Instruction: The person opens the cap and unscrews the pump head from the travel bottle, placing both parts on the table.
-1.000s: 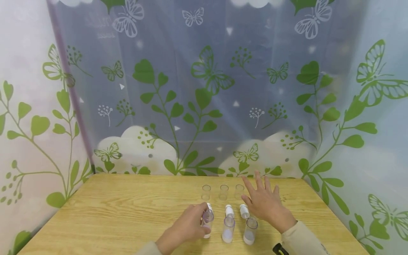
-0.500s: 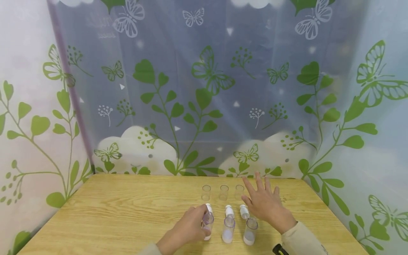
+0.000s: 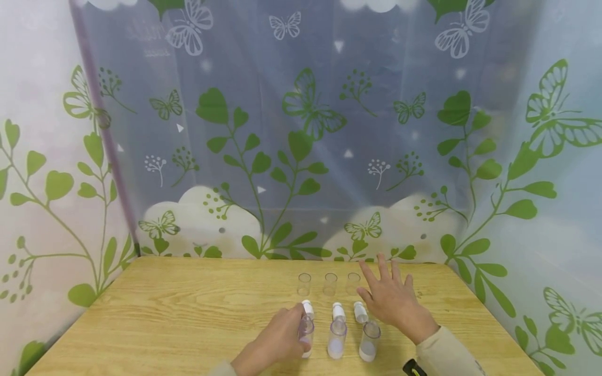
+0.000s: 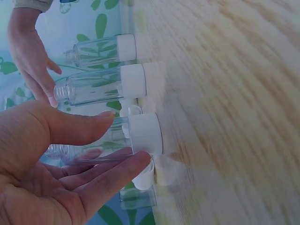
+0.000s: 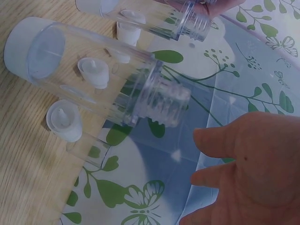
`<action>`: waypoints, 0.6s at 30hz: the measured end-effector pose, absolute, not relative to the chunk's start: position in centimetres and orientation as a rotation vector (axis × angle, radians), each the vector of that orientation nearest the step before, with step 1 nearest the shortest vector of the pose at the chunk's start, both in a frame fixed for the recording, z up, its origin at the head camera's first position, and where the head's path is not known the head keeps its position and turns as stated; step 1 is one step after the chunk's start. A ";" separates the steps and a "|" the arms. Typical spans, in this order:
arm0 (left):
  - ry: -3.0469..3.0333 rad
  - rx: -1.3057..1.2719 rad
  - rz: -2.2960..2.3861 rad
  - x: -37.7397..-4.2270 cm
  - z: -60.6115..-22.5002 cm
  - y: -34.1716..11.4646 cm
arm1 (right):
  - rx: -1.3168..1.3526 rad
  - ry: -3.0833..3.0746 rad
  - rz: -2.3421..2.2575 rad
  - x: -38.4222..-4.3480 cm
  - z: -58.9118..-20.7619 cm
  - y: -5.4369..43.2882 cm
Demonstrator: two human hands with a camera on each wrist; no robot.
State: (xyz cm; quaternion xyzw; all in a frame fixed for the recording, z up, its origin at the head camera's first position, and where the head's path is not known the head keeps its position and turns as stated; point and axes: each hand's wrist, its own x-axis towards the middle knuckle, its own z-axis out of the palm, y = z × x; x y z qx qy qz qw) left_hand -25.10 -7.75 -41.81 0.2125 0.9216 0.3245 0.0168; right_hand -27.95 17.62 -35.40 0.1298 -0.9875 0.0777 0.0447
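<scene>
Near the table's front, a clear bottle (image 3: 307,328) with a white base stands upright, and my left hand (image 3: 281,335) holds it between thumb and fingers. In the left wrist view its white base (image 4: 145,133) touches the table. Two matching bottles stand to its right, a middle bottle (image 3: 336,342) and a right bottle (image 3: 369,343), both with bare threaded necks (image 5: 166,101). My right hand (image 3: 394,303) hovers beyond the right bottle with fingers spread, holding nothing. Behind the bottles are three white pump tops: left (image 3: 307,308), middle (image 3: 338,312) and right (image 3: 360,313).
Three clear covers stand in a row farther back: left (image 3: 304,285), middle (image 3: 330,285) and right (image 3: 352,284), this last near my right fingertips. The wooden table (image 3: 188,297) meets a patterned curtain (image 3: 263,156) at the back and sides.
The left bottle and my left hand have shifted slightly toward the table's front, so more of the left pump top shows. My right hand has barely moved.
</scene>
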 end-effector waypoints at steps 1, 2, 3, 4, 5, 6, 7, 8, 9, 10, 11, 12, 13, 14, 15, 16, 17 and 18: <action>2.866 0.659 1.006 -25.1 -41.8 -7.8 | 0.397 -3.016 0.234 -27.9 -35.4 17.6; 2.868 0.663 1.005 -25.1 -41.8 -7.8 | 0.398 -3.015 0.230 -27.9 -35.4 17.6; 2.870 0.668 1.005 -25.1 -41.8 -7.8 | 0.398 -3.014 0.228 -27.9 -35.4 17.6; 2.871 0.676 1.009 -25.0 -41.9 -7.9 | 0.398 -3.013 0.229 -27.9 -35.4 17.6; 2.869 0.685 1.015 -25.0 -41.9 -7.9 | 0.399 -3.009 0.227 -27.9 -35.4 17.6; 2.866 0.695 1.020 -25.0 -41.9 -8.0 | 0.399 -3.008 0.224 -27.9 -35.3 17.6; 2.864 0.705 1.026 -25.0 -41.9 -8.0 | 0.399 -3.007 0.220 -27.9 -35.3 17.6; 2.859 0.714 1.035 -25.1 -42.0 -8.1 | 0.399 -3.007 0.218 -27.9 -35.3 17.6; 2.852 0.724 1.046 -25.1 -41.9 -8.2 | 0.398 -3.007 0.218 -27.9 -35.2 17.6; 2.848 0.727 1.054 -25.1 -41.9 -8.3 | 0.398 -3.007 0.216 -27.9 -35.2 17.6; 2.844 0.728 1.060 -25.2 -41.8 -8.4 | 0.396 -3.008 0.216 -27.9 -35.2 17.7; 2.843 0.727 1.065 -25.2 -41.8 -8.5 | 0.393 -3.012 0.218 -27.9 -35.2 17.7; 2.840 0.722 1.071 -25.2 -41.6 -8.6 | 0.391 -3.015 0.218 -27.9 -35.2 17.8; 2.840 0.711 1.074 -25.1 -41.5 -8.8 | 0.388 -3.017 0.224 -27.9 -35.2 17.9; 2.845 0.704 1.074 -25.1 -41.3 -9.0 | 0.389 -3.017 0.226 -27.9 -35.3 17.9; 2.850 0.701 1.074 -25.0 -41.0 -9.2 | 0.388 -3.019 0.226 -27.9 -35.3 18.0; 2.849 0.703 1.080 -24.9 -40.8 -9.4 | 0.387 -3.021 0.225 -27.9 -35.3 18.1; 2.850 0.704 1.081 -24.9 -40.5 -9.7 | 0.388 -3.018 0.224 -28.0 -35.3 18.2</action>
